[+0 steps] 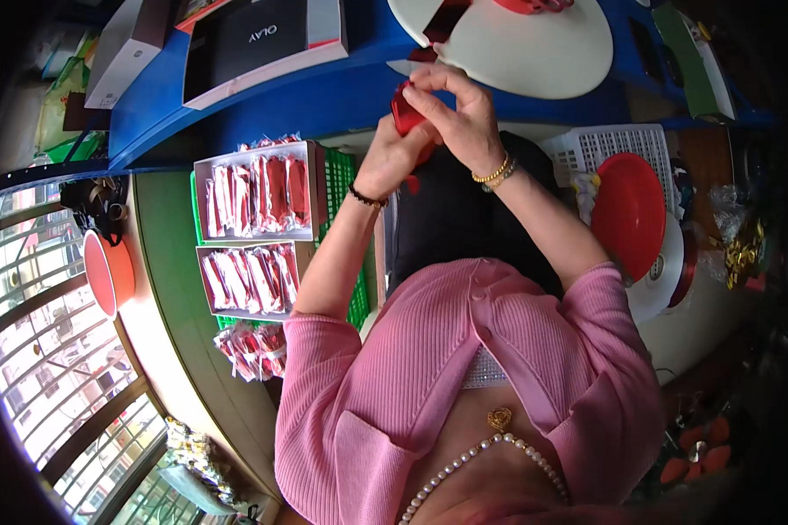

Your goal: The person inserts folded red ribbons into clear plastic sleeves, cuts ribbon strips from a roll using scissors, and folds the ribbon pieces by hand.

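By the counter (pixel 369 68), fingers of the left hand (pixel 389 159) and right hand (pixel 473 127) pinch a shiny red thing (pixel 401 112); a loose pinch could drop it.

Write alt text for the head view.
A person's left hand and right hand hold a shiny red item beside a blue table bearing an OLAY box. Two boxes of wrapped red packets sit at left, a red bowl at right.

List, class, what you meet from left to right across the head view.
Orange-red tub → upper box of red packets → left hand → right hand → red bowl → gold-coloured material
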Demonstrator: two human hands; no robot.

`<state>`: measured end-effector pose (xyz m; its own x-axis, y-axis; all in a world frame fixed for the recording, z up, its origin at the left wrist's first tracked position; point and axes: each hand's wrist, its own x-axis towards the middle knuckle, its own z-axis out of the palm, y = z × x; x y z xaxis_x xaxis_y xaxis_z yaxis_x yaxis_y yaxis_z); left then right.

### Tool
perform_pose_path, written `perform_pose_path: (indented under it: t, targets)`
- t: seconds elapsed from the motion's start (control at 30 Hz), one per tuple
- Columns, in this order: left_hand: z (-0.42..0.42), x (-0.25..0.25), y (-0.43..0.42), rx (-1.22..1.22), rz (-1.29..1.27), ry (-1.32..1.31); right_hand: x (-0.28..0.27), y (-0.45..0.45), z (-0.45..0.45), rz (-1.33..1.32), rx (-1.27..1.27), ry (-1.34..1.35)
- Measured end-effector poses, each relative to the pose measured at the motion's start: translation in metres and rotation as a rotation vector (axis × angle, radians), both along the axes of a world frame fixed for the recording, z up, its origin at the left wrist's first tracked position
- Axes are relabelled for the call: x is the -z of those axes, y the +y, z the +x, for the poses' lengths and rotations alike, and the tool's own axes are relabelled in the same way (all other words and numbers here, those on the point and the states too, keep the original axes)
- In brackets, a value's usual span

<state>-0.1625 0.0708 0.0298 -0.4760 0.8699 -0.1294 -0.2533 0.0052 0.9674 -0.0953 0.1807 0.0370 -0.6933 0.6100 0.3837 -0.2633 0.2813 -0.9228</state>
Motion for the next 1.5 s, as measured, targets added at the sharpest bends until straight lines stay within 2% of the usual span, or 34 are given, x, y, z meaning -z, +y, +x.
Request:
perform_pose_path:
  t: [0.07,0.17,0.23,0.33,0.43,0.5,0.6,0.7,0.73,0.8,0.83,0.87,0.97,1.1,1.2,1.27,1.3,1.37,1.4,1.47,1.5]
  targets:
    - [-0.006,-0.006,0.000,-0.021,-0.068,-0.023,-0.001,0.004,0.008,-0.059,-0.123,-0.058]
    - [-0.022,-0.029,-0.005,-0.086,0.048,0.014,0.010,0.007,0.015,0.045,-0.308,0.002]
    - [-0.027,-0.050,-0.006,-0.099,0.186,-0.098,0.023,0.005,0.022,0.103,-0.389,-0.178]
    - [-0.043,-0.066,-0.014,0.064,0.314,-0.187,0.040,-0.004,0.016,0.152,-0.465,-0.220]
    - [-0.053,-0.075,-0.016,0.110,0.468,-0.318,0.040,-0.013,0.010,0.189,-0.477,-0.203]
    - [-0.067,-0.076,-0.020,0.173,0.543,-0.375,0.039,-0.015,0.009,0.060,-0.628,-0.346]
    - [-0.088,-0.073,-0.027,0.185,0.584,-0.402,0.044,-0.016,0.012,0.008,-0.657,-0.330]
    - [-0.111,-0.061,-0.033,0.119,0.613,-0.342,0.046,-0.016,0.015,-0.201,-0.657,-0.372]
    - [-0.113,-0.057,-0.034,0.014,0.575,-0.347,0.046,-0.015,0.014,-0.165,-0.665,-0.395]
    - [-0.113,-0.053,-0.033,-0.015,0.595,-0.401,0.042,-0.024,0.011,0.371,-0.245,-0.235]
    - [-0.110,-0.051,-0.032,-0.018,0.609,-0.439,0.037,-0.025,0.006,0.504,-0.109,-0.152]
    - [-0.105,-0.049,-0.031,-0.059,0.599,-0.481,0.031,-0.027,0.003,0.504,-0.107,-0.154]
    - [-0.089,-0.040,-0.023,-0.196,0.579,-0.563,-0.003,-0.036,-0.005,0.724,0.056,0.008]
    - [-0.078,-0.021,-0.018,-0.289,0.519,-0.742,0.002,-0.037,-0.018,0.804,0.068,0.037]
    - [-0.082,-0.014,-0.023,-0.301,0.508,-0.771,-0.003,-0.032,-0.011,0.475,-0.039,0.150]
    - [-0.091,-0.013,-0.027,-0.341,0.522,-0.725,-0.004,-0.029,0.005,0.228,-0.175,0.074]
    - [-0.093,-0.016,-0.027,-0.342,0.525,-0.698,-0.003,-0.024,0.006,0.288,-0.196,0.141]
    - [-0.094,-0.021,-0.025,-0.330,0.508,-0.690,0.007,-0.017,0.009,0.132,-0.194,-0.139]
    - [-0.092,-0.024,-0.025,-0.322,0.487,-0.681,0.017,-0.012,0.005,-0.052,-0.239,-0.294]
    - [-0.087,-0.035,-0.026,-0.291,0.456,-0.657,0.058,0.009,0.002,0.767,-0.088,-0.590]
    - [-0.084,-0.041,-0.024,-0.252,0.431,-0.633,0.059,0.013,0.002,0.836,-0.134,-0.608]
